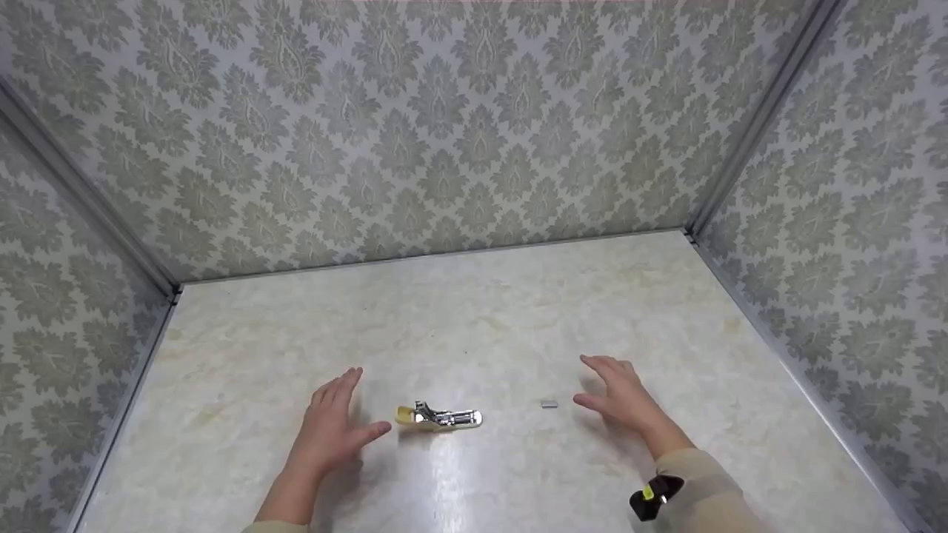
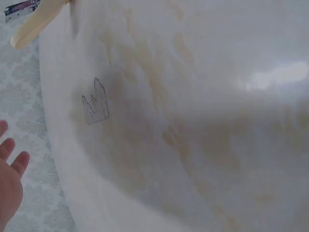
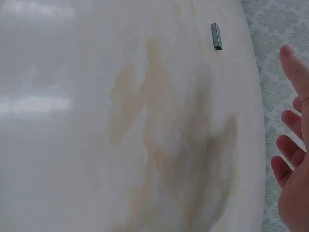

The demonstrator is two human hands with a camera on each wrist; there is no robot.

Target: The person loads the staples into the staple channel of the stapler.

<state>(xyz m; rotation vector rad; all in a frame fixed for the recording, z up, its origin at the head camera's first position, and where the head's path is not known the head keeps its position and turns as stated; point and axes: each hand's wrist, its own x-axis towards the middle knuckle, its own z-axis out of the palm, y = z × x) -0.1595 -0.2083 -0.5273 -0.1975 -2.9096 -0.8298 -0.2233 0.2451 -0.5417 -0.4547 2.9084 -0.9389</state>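
Note:
A yellow stapler (image 1: pixel 438 418) lies on the table between the hands, its lid swung open and its metal staple channel showing. To its right sits a small grey strip of staples (image 1: pixel 549 404), which the right wrist view shows as a short metal bar (image 3: pixel 216 36). My left hand (image 1: pixel 329 429) hovers left of the stapler, fingers extended and thumb pointing toward its yellow end. Just right of the staples is my right hand (image 1: pixel 618 392), fingers loosely extended and holding nothing. The left wrist view catches only the stapler's yellow part (image 2: pixel 36 26) at its top left corner.
The pale marbled table (image 1: pixel 474 318) is bounded by patterned wall panels (image 1: pixel 444 133) at the back and both sides. A dark device (image 1: pixel 655 497) is on the right sleeve. A small jagged outline (image 2: pixel 96 104) marks the tabletop in the left wrist view.

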